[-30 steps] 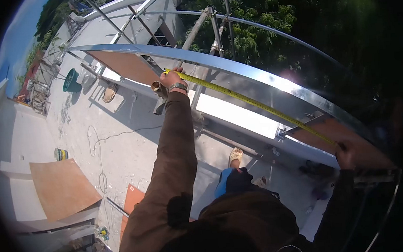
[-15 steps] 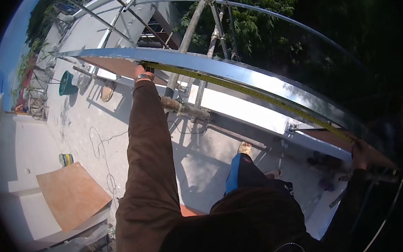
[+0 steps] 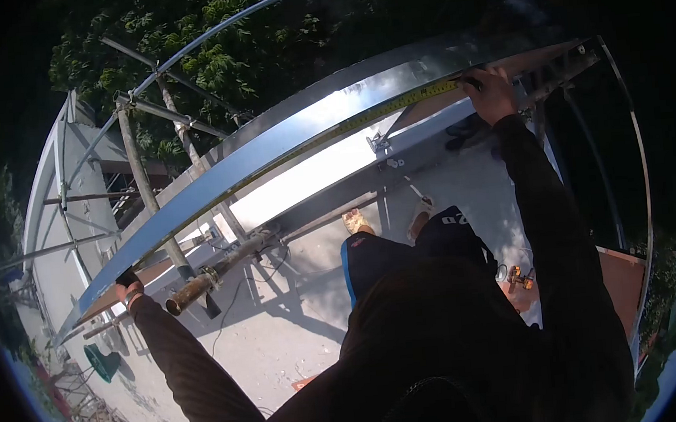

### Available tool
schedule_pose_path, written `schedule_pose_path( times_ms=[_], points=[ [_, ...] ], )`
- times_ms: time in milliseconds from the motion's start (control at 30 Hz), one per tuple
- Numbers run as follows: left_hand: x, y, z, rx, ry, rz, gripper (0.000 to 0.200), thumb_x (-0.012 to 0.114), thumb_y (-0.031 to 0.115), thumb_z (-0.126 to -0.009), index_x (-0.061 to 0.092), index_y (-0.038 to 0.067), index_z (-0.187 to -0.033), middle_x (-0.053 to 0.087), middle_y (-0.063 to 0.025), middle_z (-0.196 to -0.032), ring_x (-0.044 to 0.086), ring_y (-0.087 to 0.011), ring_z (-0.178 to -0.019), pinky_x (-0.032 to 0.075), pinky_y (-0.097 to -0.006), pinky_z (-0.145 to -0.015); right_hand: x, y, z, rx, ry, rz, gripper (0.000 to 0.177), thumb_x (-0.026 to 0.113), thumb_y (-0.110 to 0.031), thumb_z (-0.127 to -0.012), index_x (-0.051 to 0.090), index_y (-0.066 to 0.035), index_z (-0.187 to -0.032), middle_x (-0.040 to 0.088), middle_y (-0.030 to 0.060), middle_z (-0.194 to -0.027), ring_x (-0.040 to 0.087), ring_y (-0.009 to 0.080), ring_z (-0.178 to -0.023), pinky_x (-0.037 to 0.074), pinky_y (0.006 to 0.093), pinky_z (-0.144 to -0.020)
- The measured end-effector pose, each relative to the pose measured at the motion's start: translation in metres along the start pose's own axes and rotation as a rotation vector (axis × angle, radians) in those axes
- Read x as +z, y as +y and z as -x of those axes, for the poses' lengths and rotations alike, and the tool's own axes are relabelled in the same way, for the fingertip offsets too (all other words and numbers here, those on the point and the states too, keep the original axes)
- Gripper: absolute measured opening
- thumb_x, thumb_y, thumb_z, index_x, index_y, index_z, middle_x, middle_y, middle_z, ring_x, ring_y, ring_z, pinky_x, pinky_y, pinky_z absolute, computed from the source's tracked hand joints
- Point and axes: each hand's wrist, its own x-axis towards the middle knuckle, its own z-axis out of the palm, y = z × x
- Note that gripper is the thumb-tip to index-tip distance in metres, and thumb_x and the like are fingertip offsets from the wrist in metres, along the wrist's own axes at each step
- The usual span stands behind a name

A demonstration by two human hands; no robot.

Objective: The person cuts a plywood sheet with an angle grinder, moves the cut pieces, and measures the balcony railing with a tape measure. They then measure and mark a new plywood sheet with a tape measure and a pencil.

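A yellow measuring tape is stretched along the near edge of a long, shiny metal strip. At the strip's far left end, my left hand is closed around the dark case of the tape, which is mostly hidden by the fingers. My right hand is closed at the other end of the yellow blade, fingers pinched against the strip's edge. A small dark thing shows at those fingertips. Brown board shows beneath the strip near my right hand.
Scaffold pipes stand behind the strip, with a thick rusty pipe below it. A green tub stands on the concrete floor at lower left. An orange-and-black tool lies right of my legs. Trees are beyond.
The view has swung to the right, so the strip now slopes up toward the right. My right hand appears higher and nearer the middle; my left hand appears lower and further left.
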Motion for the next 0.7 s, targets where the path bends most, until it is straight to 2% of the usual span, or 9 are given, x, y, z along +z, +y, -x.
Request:
schedule_pose_path(
  times_ms=[33, 100, 200, 300, 433, 500, 533, 633, 700],
  points=[
    [-0.01, 0.014, 0.005, 0.045, -0.013, 0.006, 0.046, 0.072, 0.035, -0.083, 0.072, -0.001, -0.11, 0.073, -0.0209, -0.107, 0.07, -0.0331, -0.102, 0.054, -0.0396, -0.089, 0.007, -0.001, 0.003, 0.017, 0.028, 0.028, 0.024, 0.069, -0.031, -0.085, 0.075, -0.017, -0.103, 0.068, 0.0062, -0.111, 0.057, 0.0327, -0.112, 0.049, 0.0439, -0.095],
    [-0.031, 0.035, 0.024, -0.05, -0.028, -0.112, 0.051, 0.067, 0.04, -0.086, 0.069, -0.005, -0.111, 0.068, -0.029, -0.112, 0.062, -0.0451, -0.113, 0.05, -0.0446, -0.092, 0.012, -0.011, 0.01, 0.105, 0.02, -0.022, 0.023, 0.07, -0.029, -0.085, 0.075, -0.016, -0.104, 0.067, 0.0068, -0.11, 0.056, 0.0327, -0.11, 0.047, 0.0426, -0.095],
    [-0.028, 0.019, 0.011, -0.04, -0.12, -0.137, 0.057, 0.056, 0.047, -0.093, 0.067, -0.003, -0.117, 0.066, -0.0281, -0.118, 0.06, -0.0429, -0.118, 0.049, -0.0405, -0.092, 0.02, -0.008, 0.022, 0.123, -0.015, -0.104, 0.022, 0.07, -0.025, -0.084, 0.075, -0.015, -0.103, 0.067, 0.0065, -0.108, 0.056, 0.0328, -0.106, 0.046, 0.041, -0.095],
    [-0.007, -0.008, -0.017, -0.11, -0.085, 0.005, 0.055, 0.06, 0.045, -0.092, 0.068, -0.004, -0.117, 0.067, -0.0268, -0.117, 0.063, -0.0414, -0.116, 0.05, -0.0409, -0.093, 0.029, 0.002, 0.03, 0.095, -0.027, -0.131, 0.019, 0.07, -0.026, -0.083, 0.075, -0.019, -0.1, 0.068, 0.0027, -0.106, 0.057, 0.0314, -0.103, 0.049, 0.0423, -0.092],
    [-0.04, 0.025, 0.009, -0.047, -0.081, -0.068, 0.053, 0.064, 0.043, -0.092, 0.068, -0.004, -0.116, 0.069, -0.0252, -0.115, 0.066, -0.0375, -0.113, 0.051, -0.0401, -0.092, 0.038, 0.013, 0.022, -0.112, 0.212, -0.122, 0.015, 0.07, -0.023, -0.082, 0.074, -0.018, -0.096, 0.068, 0.0007, -0.105, 0.057, 0.0295, -0.106, 0.05, 0.0439, -0.091],
    [-0.054, 0.045, 0.021, -0.177, -0.073, -0.002, 0.051, 0.065, 0.041, -0.091, 0.069, -0.004, -0.116, 0.07, -0.0238, -0.114, 0.068, -0.0323, -0.11, 0.052, -0.0387, -0.091, 0.041, 0.013, 0.017, -0.006, 0.295, -0.063, 0.017, 0.068, -0.024, -0.083, 0.074, -0.019, -0.098, 0.068, 0.0004, -0.107, 0.056, 0.0305, -0.11, 0.05, 0.043, -0.093],
    [-0.029, 0.015, -0.005, -0.166, -0.033, 0.039, 0.05, 0.066, 0.04, -0.092, 0.069, -0.004, -0.115, 0.071, -0.0236, -0.113, 0.068, -0.0294, -0.109, 0.052, -0.0382, -0.089, 0.04, 0.009, 0.018, 0.003, 0.299, -0.062, 0.017, 0.068, -0.024, -0.083, 0.074, -0.019, -0.098, 0.068, 0.0004, -0.107, 0.056, 0.0305, -0.11, 0.05, 0.043, -0.093],
    [-0.019, 0.0, -0.024, -0.226, -0.037, 0.132, 0.047, 0.064, 0.037, -0.093, 0.069, -0.005, -0.113, 0.072, -0.0225, -0.111, 0.069, -0.0293, -0.105, 0.053, -0.0384, -0.088, 0.037, -0.003, 0.016, 0.199, 0.187, -0.082, 0.021, 0.065, -0.026, -0.086, 0.075, -0.02, -0.103, 0.067, 0.0037, -0.111, 0.056, 0.0322, -0.114, 0.049, 0.0425, -0.097],
    [-0.013, -0.012, -0.03, -0.188, -0.021, -0.061, 0.048, 0.064, 0.037, -0.092, 0.069, -0.006, -0.113, 0.073, -0.0214, -0.11, 0.07, -0.0289, -0.102, 0.053, -0.038, -0.086, 0.037, -0.006, 0.016, 0.378, 0.008, -0.18, 0.024, 0.065, -0.033, -0.085, 0.075, -0.02, -0.103, 0.068, 0.0032, -0.113, 0.056, 0.0329, -0.114, 0.049, 0.0434, -0.096]
  ],
)
